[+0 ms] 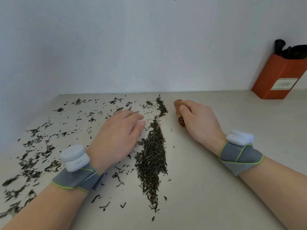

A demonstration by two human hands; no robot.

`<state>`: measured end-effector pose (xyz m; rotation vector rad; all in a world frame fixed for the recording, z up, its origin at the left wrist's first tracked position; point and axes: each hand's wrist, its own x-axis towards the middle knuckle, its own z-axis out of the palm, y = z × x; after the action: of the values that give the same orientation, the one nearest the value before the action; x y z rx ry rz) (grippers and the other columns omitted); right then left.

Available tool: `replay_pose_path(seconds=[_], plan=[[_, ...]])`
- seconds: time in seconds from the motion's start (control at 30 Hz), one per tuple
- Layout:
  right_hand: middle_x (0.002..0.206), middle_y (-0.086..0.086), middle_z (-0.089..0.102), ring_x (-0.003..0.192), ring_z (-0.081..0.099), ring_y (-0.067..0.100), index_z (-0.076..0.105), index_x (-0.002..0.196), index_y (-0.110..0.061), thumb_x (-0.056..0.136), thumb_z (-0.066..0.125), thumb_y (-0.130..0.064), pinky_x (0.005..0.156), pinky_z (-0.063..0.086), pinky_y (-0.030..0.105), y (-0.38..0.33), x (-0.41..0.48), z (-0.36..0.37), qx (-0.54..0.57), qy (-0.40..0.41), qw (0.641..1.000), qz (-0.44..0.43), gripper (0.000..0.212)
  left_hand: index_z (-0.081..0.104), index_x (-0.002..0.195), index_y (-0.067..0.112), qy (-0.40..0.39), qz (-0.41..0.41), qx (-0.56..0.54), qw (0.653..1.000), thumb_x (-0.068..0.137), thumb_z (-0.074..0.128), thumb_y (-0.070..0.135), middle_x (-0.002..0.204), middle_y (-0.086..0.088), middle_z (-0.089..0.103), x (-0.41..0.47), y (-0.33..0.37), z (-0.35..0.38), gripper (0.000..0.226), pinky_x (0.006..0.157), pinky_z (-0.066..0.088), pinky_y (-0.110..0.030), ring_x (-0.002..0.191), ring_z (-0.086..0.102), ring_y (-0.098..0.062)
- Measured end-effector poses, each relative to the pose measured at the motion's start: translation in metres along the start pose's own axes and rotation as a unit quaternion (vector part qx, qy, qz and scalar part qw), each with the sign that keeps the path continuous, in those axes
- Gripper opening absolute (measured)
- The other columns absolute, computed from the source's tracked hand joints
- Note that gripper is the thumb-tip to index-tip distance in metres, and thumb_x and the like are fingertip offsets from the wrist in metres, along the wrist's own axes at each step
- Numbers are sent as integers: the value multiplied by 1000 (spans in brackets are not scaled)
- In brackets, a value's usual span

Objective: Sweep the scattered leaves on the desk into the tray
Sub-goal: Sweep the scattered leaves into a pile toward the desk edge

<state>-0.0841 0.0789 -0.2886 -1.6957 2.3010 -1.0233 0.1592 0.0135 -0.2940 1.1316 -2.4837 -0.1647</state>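
Two bare hands are counted, the left hand [116,135] at mid-frame and the right hand [197,120] right of centre. Two grey fabric wristbands [78,180] are seen, at lower left and at right, and two white plastic devices [74,157], one upon each. One small brown wooden tray [178,110] is counted, one tall orange rectangular box [279,77] at upper right, and one long dense ridge of dark dried leaves [152,156] at centre; the loose scattered leaves [33,140] across the left half are too many to be counted

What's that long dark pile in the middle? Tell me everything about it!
The pile of leaves is a long, narrow ridge of thin, dark, dry-looking curls on the pale desk, widest in its middle. The left hand rests at its left edge; the right hand, gripping a wooden tray, lies apart.
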Motion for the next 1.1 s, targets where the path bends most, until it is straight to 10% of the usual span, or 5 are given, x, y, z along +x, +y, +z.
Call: replay_pose_path(seconds=[0.27, 0.7, 0.9, 1.1], plan=[[88, 12, 62, 74, 49, 34, 51, 115, -18, 107, 25, -39, 65, 39, 38, 3, 28, 13, -242, -11, 970, -13, 35, 61, 138, 25, 0, 4, -6, 1000, 108, 33, 47, 133, 12, 60, -1, 5, 0, 46, 110, 37, -31, 128, 48, -11], [98, -1, 73, 90, 65, 32, 51, 136, -43, 106, 30, -48, 72, 45, 35, -5, 16, 22, -151, -83, 973, -151, 37, 58, 140, 29, -10, -10, -4, 1000, 107, 33, 51, 137, 15, 56, 0, 2, 1, 47, 114, 36, -37, 133, 43, -9], [111, -7, 75, 105, 65, 24, 64, 130, -37, 104, 41, -39, 95, 49, 39, 6, 33, 16, 35, 0, 998, -54, 35, 57, 142, 31, -13, -11, -3, 1000, 107, 31, 53, 138, 16, 55, -1, 1, 0, 49, 115, 36, -40, 134, 42, -9], [100, 5, 73, 96, 63, 38, 58, 127, -31, 103, 31, -42, 86, 53, 44, 16, 61, 21, -74, 8, 997, 10, 38, 57, 142, 30, -12, -14, -8, 1000, 106, 31, 53, 138, 16, 55, -2, 3, -1, 50, 115, 36, -40, 133, 42, -9]])
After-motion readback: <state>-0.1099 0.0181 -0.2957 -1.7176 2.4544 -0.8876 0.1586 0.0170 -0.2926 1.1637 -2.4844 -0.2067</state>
